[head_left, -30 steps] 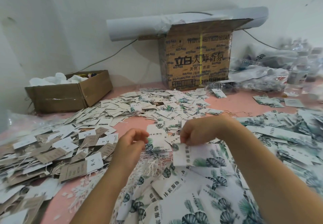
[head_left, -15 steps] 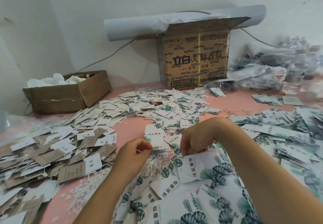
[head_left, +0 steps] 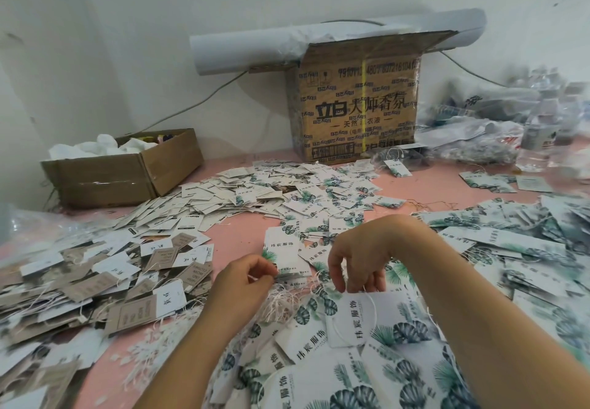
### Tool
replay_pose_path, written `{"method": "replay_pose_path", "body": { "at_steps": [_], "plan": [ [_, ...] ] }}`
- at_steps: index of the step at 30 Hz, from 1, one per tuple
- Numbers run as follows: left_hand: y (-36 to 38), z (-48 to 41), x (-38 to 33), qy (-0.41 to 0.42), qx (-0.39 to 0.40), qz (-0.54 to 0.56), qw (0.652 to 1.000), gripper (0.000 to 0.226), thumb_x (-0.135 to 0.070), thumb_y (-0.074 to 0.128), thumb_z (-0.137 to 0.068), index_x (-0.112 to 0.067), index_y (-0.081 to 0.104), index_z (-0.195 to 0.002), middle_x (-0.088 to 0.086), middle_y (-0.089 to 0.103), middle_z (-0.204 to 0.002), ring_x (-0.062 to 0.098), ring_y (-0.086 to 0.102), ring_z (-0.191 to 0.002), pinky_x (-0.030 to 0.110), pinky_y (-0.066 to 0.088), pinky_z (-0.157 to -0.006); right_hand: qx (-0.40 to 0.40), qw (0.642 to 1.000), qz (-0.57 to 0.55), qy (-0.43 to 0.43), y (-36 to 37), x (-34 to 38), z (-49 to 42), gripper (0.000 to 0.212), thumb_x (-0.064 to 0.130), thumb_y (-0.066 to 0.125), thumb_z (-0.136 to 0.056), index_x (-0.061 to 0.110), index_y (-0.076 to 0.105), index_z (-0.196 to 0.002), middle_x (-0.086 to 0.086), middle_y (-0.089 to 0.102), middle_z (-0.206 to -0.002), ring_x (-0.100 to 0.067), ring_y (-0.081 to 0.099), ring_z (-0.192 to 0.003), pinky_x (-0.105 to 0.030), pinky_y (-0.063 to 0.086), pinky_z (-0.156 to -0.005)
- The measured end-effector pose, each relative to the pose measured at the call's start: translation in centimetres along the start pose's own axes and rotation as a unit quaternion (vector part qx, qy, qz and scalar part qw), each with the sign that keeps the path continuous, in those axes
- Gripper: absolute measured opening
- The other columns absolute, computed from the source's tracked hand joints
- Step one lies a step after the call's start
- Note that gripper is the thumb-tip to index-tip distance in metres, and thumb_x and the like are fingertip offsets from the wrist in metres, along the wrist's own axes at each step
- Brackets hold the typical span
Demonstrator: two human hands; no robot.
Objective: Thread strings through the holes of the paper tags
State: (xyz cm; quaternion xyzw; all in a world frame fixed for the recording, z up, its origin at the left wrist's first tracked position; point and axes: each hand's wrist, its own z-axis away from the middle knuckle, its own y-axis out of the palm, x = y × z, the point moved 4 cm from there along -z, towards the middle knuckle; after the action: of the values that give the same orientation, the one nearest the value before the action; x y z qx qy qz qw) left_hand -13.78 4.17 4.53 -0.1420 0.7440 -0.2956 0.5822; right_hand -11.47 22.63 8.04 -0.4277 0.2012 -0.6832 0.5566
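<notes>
A white paper tag (head_left: 380,319) printed with green leaves lies on the pile in front of me, a thin string loop across it. My right hand (head_left: 357,262) hovers over the tag's upper edge and pinches it there with thumb and fingers. My left hand (head_left: 245,281) pinches a white string end just above a bundle of loose strings (head_left: 281,305). Another leaf tag (head_left: 282,254) lies flat between the two hands.
Heaps of white, brown and leaf-printed tags cover the pink table (head_left: 236,233). An open brown box (head_left: 127,175) stands back left, a taller printed carton (head_left: 357,108) with a paper roll (head_left: 255,48) behind. Plastic bags and bottles (head_left: 536,134) crowd the back right.
The leaf tag has dropped from a lifted position to lie flat on the pile. My right hand has lifted and opened slightly above it. My left hand has shifted a little toward the strings.
</notes>
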Motion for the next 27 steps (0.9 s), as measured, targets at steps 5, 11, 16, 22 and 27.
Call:
{"method": "replay_pose_path", "body": {
  "at_steps": [5, 11, 16, 22, 27],
  "plan": [
    [0.0, 0.0, 0.2, -0.005, 0.002, 0.002, 1.000, 0.019, -0.008, 0.061, -0.087, -0.025, 0.065, -0.080, -0.007, 0.064, -0.080, 0.009, 0.058, -0.072, 0.021, 0.044, -0.064, 0.012, 1.000, -0.003, 0.003, 0.0, -0.1, -0.1, 0.016, 0.001, 0.062, -0.085, 0.012, 0.055, -0.076, -0.006, 0.060, -0.063, -0.014, 0.057, -0.054, -0.020, 0.053, -0.050],
    [-0.1, 0.0, 0.2, 0.005, 0.007, -0.009, 1.000, 0.016, -0.010, 0.066, -0.084, -0.025, 0.066, -0.078, -0.009, 0.065, -0.078, 0.006, 0.059, -0.072, 0.020, 0.045, -0.067, 0.012, 1.000, 0.012, 0.005, 0.0, -0.1, -0.3, 0.015, 0.005, 0.064, -0.085, 0.012, 0.058, -0.074, -0.002, 0.059, -0.059, -0.011, 0.056, -0.050, -0.020, 0.051, -0.051],
    [0.5, 0.4, 0.4, 0.023, 0.072, -0.074, 0.994, 0.009, -0.030, 0.075, -0.077, -0.032, 0.067, -0.077, -0.013, 0.067, -0.075, 0.001, 0.059, -0.067, 0.016, 0.044, -0.062, 0.001, 1.000, 0.013, 0.009, 0.0, -0.2, -0.2, 0.015, 0.014, 0.065, -0.085, 0.012, 0.058, -0.072, -0.001, 0.057, -0.064, -0.012, 0.052, -0.054, -0.021, 0.049, -0.053],
    [1.0, 0.5, 0.5, 0.053, 0.082, -0.156, 0.983, 0.018, -0.027, 0.075, -0.077, -0.034, 0.062, -0.068, -0.018, 0.061, -0.065, -0.011, 0.052, -0.055, 0.007, 0.035, -0.054, -0.068, 0.997, 0.021, 0.000, -0.6, -0.2, -0.4, 0.023, 0.026, 0.061, -0.089, 0.013, 0.056, -0.070, 0.001, 0.056, -0.061, -0.010, 0.051, -0.049, -0.022, 0.048, -0.050],
    [0.7, 0.1, 0.4, 0.061, 0.043, -0.127, 0.989, 0.017, -0.021, 0.068, -0.085, -0.031, 0.060, -0.073, -0.014, 0.061, -0.071, -0.004, 0.054, -0.062, 0.010, 0.037, -0.057, -0.102, 0.994, 0.017, -0.031, -0.7, 0.3, -0.5, 0.022, 0.030, 0.060, -0.089, 0.014, 0.057, -0.075, 0.002, 0.057, -0.063, -0.011, 0.052, -0.052, -0.021, 0.049, -0.052]
  ]
}}
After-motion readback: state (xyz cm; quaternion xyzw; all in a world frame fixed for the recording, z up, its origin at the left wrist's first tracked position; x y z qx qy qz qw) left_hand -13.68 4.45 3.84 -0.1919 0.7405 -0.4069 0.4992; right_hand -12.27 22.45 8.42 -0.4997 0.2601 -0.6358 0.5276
